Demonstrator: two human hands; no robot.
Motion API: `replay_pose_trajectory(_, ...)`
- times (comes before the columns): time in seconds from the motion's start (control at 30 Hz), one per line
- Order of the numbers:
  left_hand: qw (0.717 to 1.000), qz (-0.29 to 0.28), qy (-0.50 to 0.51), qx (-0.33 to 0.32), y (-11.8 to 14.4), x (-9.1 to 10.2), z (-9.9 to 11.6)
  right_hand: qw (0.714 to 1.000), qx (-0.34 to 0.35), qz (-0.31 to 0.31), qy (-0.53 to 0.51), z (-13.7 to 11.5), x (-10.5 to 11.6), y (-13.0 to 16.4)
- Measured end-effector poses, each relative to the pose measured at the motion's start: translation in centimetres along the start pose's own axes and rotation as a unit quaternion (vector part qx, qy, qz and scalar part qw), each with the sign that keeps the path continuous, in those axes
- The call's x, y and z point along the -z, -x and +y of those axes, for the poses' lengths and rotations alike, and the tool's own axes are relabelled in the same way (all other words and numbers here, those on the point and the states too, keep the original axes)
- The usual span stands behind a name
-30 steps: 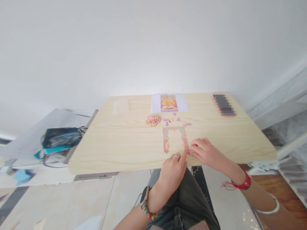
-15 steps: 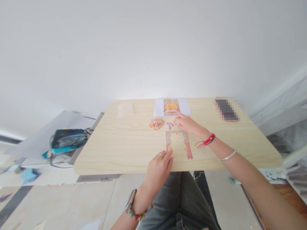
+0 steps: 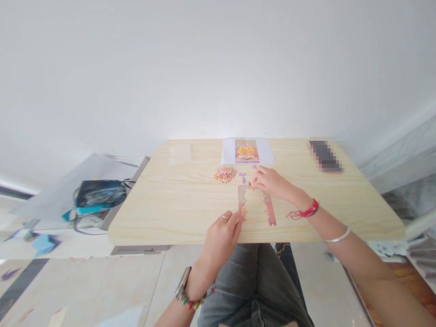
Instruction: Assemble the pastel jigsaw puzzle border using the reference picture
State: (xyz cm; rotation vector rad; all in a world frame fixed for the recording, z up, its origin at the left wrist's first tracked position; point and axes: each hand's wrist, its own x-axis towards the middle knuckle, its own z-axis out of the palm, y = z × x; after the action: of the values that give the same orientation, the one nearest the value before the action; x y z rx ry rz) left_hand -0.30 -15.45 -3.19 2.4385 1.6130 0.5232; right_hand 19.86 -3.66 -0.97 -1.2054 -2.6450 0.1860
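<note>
Left hand (image 3: 221, 234): fingertips laid flat on puzzle frame (image 3: 256, 205), nothing gripped.
Right hand (image 3: 272, 182): small puzzle piece (image 3: 251, 184) pinched at frame's top edge.

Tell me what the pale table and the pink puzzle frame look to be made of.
Pale rectangular table: wood or wood-look laminate, matte, with visible grain lines. Pink partly built jigsaw frame: probably printed cardboard, flat and thin, with interlocking edges; too small to be sure.

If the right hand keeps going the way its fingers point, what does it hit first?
The right hand points left and slightly away; first would likely be the small loose purple puzzle pieces, then the orange-pink heap of pieces. Depth is uncertain.
</note>
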Motion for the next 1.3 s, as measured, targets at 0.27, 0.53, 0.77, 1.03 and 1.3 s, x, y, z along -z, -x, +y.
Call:
replay_pose_trajectory(0.27,0.998,0.059,0.013,-0.03,1.4,-0.8,-0.6,0.997,0.036,0.059,0.035,-6.5,-1.9,5.3)
replay_pose_trajectory(0.53,0.996,0.081,0.018,-0.036,2.0,-1.1,-0.9,0.996,0.014,0.053,0.067,-9.3,-2.8,6.0)
replay_pose_trajectory(0.77,0.998,0.055,0.041,-0.017,2.1,-1.3,-0.9,0.995,0.009,0.053,0.084,-10.0,-2.7,5.8)
replay_pose_trajectory(1.03,0.999,0.022,0.033,0.007,2.0,-1.4,-0.7,0.994,0.001,0.045,0.101,-10.1,-3.1,5.7)
replay_pose_trajectory(1.3,1.0,0.021,0.012,0.019,1.9,-1.5,-0.4,0.994,-0.013,0.049,0.096,-10.4,-3.4,5.5)
